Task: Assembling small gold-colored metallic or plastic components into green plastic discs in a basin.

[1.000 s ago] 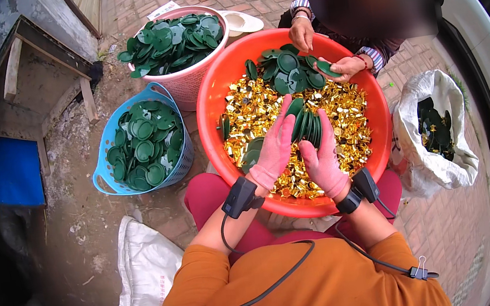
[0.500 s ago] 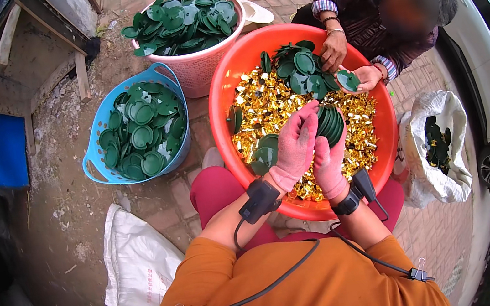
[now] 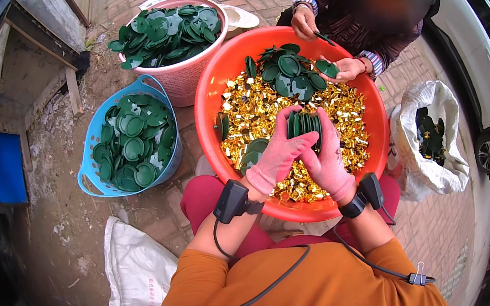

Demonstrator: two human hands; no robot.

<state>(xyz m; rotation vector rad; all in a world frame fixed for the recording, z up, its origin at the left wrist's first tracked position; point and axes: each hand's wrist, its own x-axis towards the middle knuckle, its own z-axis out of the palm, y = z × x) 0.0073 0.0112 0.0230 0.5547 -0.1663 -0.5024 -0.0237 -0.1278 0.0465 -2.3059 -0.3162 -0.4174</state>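
Both hands wear pink gloves and are over a large red basin (image 3: 206,114). Between them is a stack of round dark green plastic discs (image 3: 303,124), standing on edge side by side. My left hand (image 3: 280,154) closes on the stack's left end, its thumb across the near side. My right hand (image 3: 329,162) grips the right end; some of its fingers are hidden behind the discs. Shiny gold pieces (image 3: 347,122) fill the basin under my hands. More green discs (image 3: 291,70) lie piled at its far side, and a few others (image 3: 257,148) rest beside my left hand.
Across the basin a person (image 3: 336,19) holds a green disc in each hand. A pink basket (image 3: 180,80) and a blue basket (image 3: 87,151), both full of green discs, stand left. An open white sack (image 3: 446,123) is at right, another white sack (image 3: 138,264) lies lower left.
My hands have come together around the stack, with the left now gripping it and the discs turned edge-up. The other person's hand has lifted a disc from the pile.
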